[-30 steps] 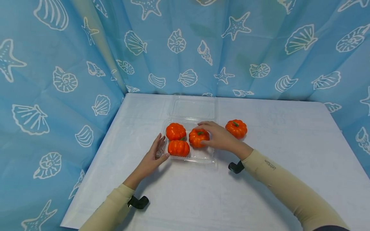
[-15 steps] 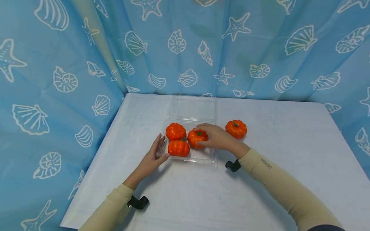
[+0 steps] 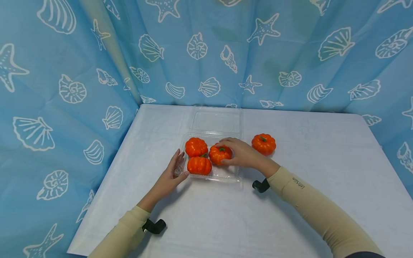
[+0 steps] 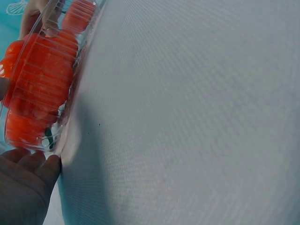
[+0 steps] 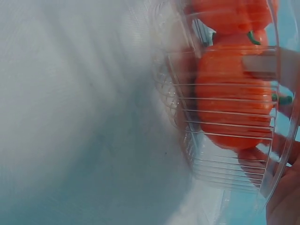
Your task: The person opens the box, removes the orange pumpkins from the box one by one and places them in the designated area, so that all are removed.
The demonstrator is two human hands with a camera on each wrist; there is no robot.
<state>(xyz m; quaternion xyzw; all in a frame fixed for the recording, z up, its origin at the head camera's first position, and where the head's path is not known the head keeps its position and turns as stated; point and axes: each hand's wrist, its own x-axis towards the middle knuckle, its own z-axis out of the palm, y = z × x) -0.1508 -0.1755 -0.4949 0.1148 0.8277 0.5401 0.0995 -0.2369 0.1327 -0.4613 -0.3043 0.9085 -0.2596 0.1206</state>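
Note:
A clear plastic clamshell box point(image 3: 226, 172) lies with its lid point(image 3: 215, 120) folded back behind it. Two small orange toy pumpkins sit in its left half: an upright rear pumpkin point(image 3: 196, 147) and a front pumpkin point(image 3: 199, 166) tipped on its side. My right hand point(image 3: 243, 153) reaches over the box's right wall and holds a third pumpkin point(image 3: 219, 155) from above, fingers behind it and thumb in front. My left hand point(image 3: 167, 179) touches the box's left end with nearly straight fingers, thumb at the front corner. Through the ribbed wall, the pumpkins point(image 4: 42, 70) show in the left wrist view.
Another orange pumpkin point(image 3: 263, 144) stands on the white-covered table point(image 3: 306, 154), right of the box and just behind my right wrist. A blue shell-print curtain point(image 3: 226, 50) hangs along the table's back and left sides.
My right hand has shifted slightly left with the third pumpkin, bringing it closer to the other two. The left hand and the box have stayed still.

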